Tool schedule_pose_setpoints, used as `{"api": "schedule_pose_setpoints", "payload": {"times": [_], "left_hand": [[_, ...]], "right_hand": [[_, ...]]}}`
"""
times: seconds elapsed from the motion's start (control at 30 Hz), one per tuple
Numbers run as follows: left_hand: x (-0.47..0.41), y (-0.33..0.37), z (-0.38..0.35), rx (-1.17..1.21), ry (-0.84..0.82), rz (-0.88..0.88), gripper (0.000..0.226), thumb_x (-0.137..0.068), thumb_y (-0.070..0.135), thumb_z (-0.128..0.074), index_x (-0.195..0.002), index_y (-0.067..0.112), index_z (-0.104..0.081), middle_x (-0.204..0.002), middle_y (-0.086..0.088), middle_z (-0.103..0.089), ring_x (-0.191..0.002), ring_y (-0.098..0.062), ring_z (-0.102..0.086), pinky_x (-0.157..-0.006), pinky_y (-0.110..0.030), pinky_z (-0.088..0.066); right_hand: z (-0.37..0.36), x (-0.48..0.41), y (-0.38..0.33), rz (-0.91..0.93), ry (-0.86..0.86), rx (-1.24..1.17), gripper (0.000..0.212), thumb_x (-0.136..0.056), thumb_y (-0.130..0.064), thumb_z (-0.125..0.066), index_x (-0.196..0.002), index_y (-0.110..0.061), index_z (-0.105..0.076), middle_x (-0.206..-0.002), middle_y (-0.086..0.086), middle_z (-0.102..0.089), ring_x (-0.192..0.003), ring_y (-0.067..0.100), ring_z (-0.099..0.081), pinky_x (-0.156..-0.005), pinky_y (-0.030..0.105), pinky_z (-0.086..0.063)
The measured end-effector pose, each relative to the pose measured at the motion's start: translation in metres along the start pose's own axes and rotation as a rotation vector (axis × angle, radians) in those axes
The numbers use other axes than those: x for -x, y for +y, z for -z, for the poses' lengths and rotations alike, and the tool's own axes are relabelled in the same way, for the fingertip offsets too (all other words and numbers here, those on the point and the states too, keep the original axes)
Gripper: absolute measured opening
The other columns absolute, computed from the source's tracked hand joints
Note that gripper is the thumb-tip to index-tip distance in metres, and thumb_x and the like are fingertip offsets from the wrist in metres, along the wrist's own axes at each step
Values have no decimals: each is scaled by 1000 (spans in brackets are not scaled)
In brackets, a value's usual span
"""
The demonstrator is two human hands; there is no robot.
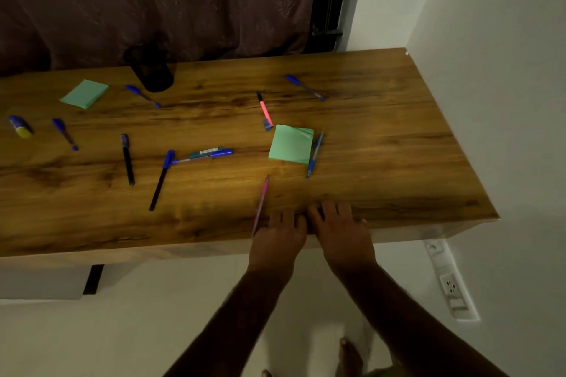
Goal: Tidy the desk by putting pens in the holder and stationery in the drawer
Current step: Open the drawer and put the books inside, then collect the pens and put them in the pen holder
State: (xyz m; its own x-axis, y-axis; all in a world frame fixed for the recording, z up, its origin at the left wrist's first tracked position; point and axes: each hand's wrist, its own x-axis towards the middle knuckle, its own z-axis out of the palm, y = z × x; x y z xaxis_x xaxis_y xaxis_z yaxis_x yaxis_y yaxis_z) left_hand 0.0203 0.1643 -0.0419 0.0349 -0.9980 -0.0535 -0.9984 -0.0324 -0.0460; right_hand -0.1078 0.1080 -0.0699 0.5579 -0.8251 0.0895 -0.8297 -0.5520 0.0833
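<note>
Several pens lie scattered on the wooden desk [382, 162]: a pink pen [262, 199], a blue pen [315, 154], a pink marker [265, 110], more blue pens [304, 87] and black pens [127, 159]. A black mesh holder [151, 70] stands at the back. One green sticky pad [291, 144] lies mid-desk, another green pad [84, 93] at the back left. A glue stick [20, 127] lies far left. My left hand [278, 236] and my right hand [341, 229] rest side by side on the desk's front edge, holding nothing. The pink pen lies along my left hand's outer side.
A dark curtain [153, 0] hangs behind the desk and a white wall [505, 101] bounds its right end. A wall socket [450, 285] sits low on the right. A white unit [43, 281] stands under the desk at left. My bare feet [349, 355] show below.
</note>
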Motion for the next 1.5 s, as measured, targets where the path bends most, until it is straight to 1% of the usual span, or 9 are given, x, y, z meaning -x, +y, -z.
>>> {"api": "schedule_pose_setpoints", "payload": {"times": [0.4, 0.6, 0.77, 0.9, 1.0, 1.17, 1.3, 1.4, 1.5], "left_hand": [[4, 7, 3, 13, -55, 97, 51, -43, 10, -93, -88, 13, -70, -84, -10, -66, -71, -29, -66, -45, -35, -54], [3, 12, 4, -30, -36, 124, 47, -50, 12, -89, -93, 13, -69, -91, -11, -67, -75, -31, -67, -45, -33, -51], [6, 18, 8, 26, -72, 187, 51, -68, 18, -83, -115, 16, -62, -121, -13, -64, -107, -33, -65, -76, -44, -59], [12, 17, 16, 101, -60, 205, 52, -90, 17, -60, -139, 22, -44, -147, -6, -42, -138, -26, -39, -108, -40, -44], [15, 15, 25, 141, -82, 223, 58, -91, 20, -58, -146, 24, -39, -156, -2, -32, -146, -25, -26, -115, -39, -36], [20, 9, 31, 294, -92, 258, 52, -91, 25, -54, -142, 22, -44, -145, -3, -48, -138, -26, -41, -106, -38, -44], [9, -16, 35, 562, -29, 387, 36, -93, 31, -55, -128, 23, -53, -108, -1, -68, -101, -22, -66, -86, -39, -56], [-2, -46, 38, 547, -28, 426, 60, -93, 42, -56, -146, 30, -29, -116, -1, -63, -102, -21, -63, -88, -43, -56], [-12, -74, 36, 541, -87, 471, 54, -96, 48, -51, -140, 20, -35, -119, -6, -62, -104, -22, -62, -88, -41, -55]], "right_hand": [[6, -2, 0, 6, -139, 4, 67, -59, -26, -94, -112, -16, -54, -93, 14, -61, -88, 33, -60, -53, 50, -58], [13, -3, 3, 46, -255, -11, 70, -69, -29, -88, -124, -19, -46, -107, 15, -64, -100, 36, -61, -59, 54, -59], [26, -7, 7, 109, -318, -42, 55, -92, -25, -67, -137, -20, -35, -133, 17, -52, -127, 37, -46, -80, 58, -58], [40, -10, 9, 121, -385, -13, 69, -92, -25, -67, -146, -17, -25, -148, 22, -41, -142, 45, -29, -93, 57, -54], [48, -9, 16, 106, -429, -17, 82, -88, -31, -72, -151, -20, -21, -150, 18, -42, -146, 44, -24, -98, 52, -51], [56, -12, 27, 43, -289, -256, 44, -87, -41, -68, -126, -29, -51, -118, -2, -66, -112, 23, -62, -91, 36, -52], [70, -25, 17, -48, -269, -399, 31, -89, -35, -66, -118, -27, -57, -116, -3, -64, -111, 21, -62, -93, 34, -49], [80, -41, 1, -160, -342, -427, 32, -88, -33, -65, -119, -33, -57, -122, -6, -63, -115, 20, -59, -97, 36, -47], [83, -58, -11, -242, -399, -448, 32, -86, -33, -63, -118, -36, -59, -122, -5, -64, -114, 20, -60, -95, 37, -50]]}}
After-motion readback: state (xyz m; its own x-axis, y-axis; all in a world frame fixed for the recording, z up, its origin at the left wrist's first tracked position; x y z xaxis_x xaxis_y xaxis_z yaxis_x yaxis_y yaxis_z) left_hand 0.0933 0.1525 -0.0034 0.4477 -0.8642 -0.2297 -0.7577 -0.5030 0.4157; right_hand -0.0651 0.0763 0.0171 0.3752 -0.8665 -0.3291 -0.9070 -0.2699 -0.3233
